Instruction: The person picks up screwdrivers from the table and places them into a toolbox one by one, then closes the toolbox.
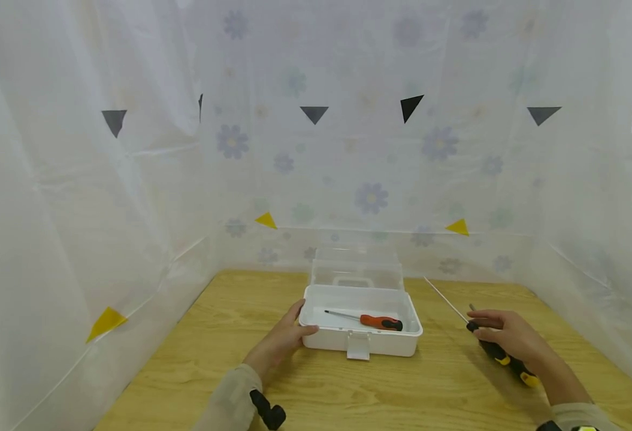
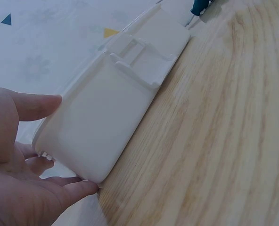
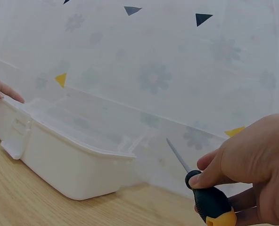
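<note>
Table (image 1: 197,359) edges are hemmed in by white floral sheeting on three sides, w/ bare wood left in front of the white box (image 1: 361,326) and btwn it and the right hand (image 1: 515,341). Box sits mid-table, clear lid tipped back, an orange-handled screwdriver (image 1: 366,320) lying inside. Left hand (image 1: 283,338) cups the box's left end, fingers fairly straight. Right hand – well apart from the box – is curled round a black-and-yellow screwdriver (image 1: 501,356), its thin shaft pointing toward the back.

White plastic toolbox (image 1: 361,338) sits open on the wooden table, clear lid up, with an orange-handled screwdriver (image 1: 366,320) lying inside. A black-and-yellow screwdriver (image 1: 501,357) lies off to its right.
</note>
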